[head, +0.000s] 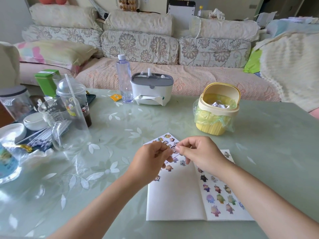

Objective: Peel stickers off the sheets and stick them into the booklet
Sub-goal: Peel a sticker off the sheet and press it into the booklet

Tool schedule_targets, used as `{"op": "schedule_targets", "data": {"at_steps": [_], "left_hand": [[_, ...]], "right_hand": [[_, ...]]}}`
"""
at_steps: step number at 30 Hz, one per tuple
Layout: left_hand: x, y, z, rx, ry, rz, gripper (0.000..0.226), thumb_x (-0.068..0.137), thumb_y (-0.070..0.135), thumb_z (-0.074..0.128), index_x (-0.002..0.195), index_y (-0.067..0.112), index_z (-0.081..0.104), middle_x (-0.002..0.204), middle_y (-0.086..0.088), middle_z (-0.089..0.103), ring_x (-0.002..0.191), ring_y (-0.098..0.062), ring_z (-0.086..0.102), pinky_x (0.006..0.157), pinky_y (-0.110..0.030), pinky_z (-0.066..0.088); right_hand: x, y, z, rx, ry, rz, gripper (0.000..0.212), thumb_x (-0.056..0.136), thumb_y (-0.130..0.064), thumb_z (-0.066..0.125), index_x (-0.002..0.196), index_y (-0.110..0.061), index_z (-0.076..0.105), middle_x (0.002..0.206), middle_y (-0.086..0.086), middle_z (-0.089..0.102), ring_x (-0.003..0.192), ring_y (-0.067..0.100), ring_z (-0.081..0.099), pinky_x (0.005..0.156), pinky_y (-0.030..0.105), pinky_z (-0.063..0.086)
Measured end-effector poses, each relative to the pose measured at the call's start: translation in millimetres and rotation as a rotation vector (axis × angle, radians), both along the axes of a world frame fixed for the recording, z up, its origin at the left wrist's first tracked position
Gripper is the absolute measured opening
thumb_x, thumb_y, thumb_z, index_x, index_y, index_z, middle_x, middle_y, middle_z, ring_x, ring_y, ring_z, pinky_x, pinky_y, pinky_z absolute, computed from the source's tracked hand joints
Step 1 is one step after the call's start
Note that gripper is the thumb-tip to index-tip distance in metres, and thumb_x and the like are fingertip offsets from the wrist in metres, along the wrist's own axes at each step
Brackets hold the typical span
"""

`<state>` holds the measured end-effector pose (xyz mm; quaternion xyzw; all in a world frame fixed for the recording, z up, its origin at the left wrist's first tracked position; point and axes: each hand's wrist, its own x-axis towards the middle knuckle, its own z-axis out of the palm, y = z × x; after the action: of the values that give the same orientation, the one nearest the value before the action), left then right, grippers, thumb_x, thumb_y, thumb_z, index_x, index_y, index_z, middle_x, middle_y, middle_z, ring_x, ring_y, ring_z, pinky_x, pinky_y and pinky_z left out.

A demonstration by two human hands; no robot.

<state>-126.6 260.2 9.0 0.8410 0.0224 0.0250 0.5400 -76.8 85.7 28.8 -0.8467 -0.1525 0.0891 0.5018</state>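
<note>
On the desk (259,152) the booklet (174,195) lies open, its left page mostly white and its right page dotted with stuck-on figures. Just beyond its top edge lies a sticker sheet (166,139), partly under the hands. Both hands meet above that spot. The right hand (200,152) has its fingers (183,149) curled, thumb and forefinger pinching a small sticker (173,149) with a dark-haired face. The left hand (151,161) is curled in a pinch at the sticker's other edge; whether it grips the sticker or the sheet, I cannot tell. A yellow bin (217,125) stands well beyond, to the right.
</note>
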Motion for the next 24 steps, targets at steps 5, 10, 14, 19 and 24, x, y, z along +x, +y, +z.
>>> {"op": "schedule_targets", "data": {"at_steps": [5, 10, 14, 19, 24], "left_hand": [[0, 12, -1, -0.187, 0.154, 0.047, 0.017, 0.099, 0.025, 0.059, 0.098, 0.016, 0.074, 0.084, 0.003, 0.077, 0.061, -0.013, 0.063, 0.049, -0.016, 0.043], [1, 34, -20, 0.343, -0.025, 0.049, 0.015, 0.093, 0.025, 0.063, 0.104, 0.033, 0.069, 0.085, 0.017, 0.067, 0.074, 0.004, 0.057, 0.065, -0.014, 0.041], [-5, 39, -42, 0.645, -0.204, -0.207, 0.026, 0.092, 0.03, 0.063, 0.117, 0.037, 0.069, 0.114, 0.015, 0.059, 0.108, -0.007, 0.046, 0.087, -0.027, 0.044], [-6, 44, -50, 0.734, -0.231, -0.263, 0.034, 0.097, 0.032, 0.057, 0.129, 0.042, 0.061, 0.126, 0.017, 0.053, 0.12, -0.008, 0.042, 0.092, -0.025, 0.04], [-5, 44, -52, 0.736, -0.214, -0.26, 0.035, 0.098, 0.034, 0.055, 0.131, 0.043, 0.06, 0.129, 0.018, 0.05, 0.121, -0.007, 0.04, 0.091, -0.022, 0.035]], "right_hand": [[-2, 5, -5, -0.023, -0.017, -0.043, 0.013, 0.094, -0.022, 0.068, 0.082, -0.019, 0.072, 0.05, -0.018, 0.06, 0.044, 0.001, 0.053, 0.048, 0.009, 0.037], [-3, 10, -19, -0.13, 0.084, 0.011, 0.015, 0.091, -0.023, 0.07, 0.078, -0.016, 0.071, 0.057, -0.011, 0.058, 0.048, 0.01, 0.055, 0.056, 0.018, 0.045], [-13, 12, -33, -0.336, 0.147, 0.13, 0.019, 0.083, -0.033, 0.078, 0.068, -0.022, 0.073, 0.054, -0.014, 0.059, 0.05, 0.002, 0.05, 0.054, 0.018, 0.041], [-15, 15, -39, -0.421, 0.091, 0.08, 0.015, 0.08, -0.041, 0.078, 0.073, -0.028, 0.077, 0.07, -0.004, 0.073, 0.059, 0.007, 0.06, 0.062, 0.026, 0.047], [-18, 19, -41, -0.511, 0.054, 0.066, 0.012, 0.078, -0.048, 0.076, 0.075, -0.036, 0.076, 0.069, -0.009, 0.072, 0.06, 0.008, 0.061, 0.065, 0.029, 0.048]]}}
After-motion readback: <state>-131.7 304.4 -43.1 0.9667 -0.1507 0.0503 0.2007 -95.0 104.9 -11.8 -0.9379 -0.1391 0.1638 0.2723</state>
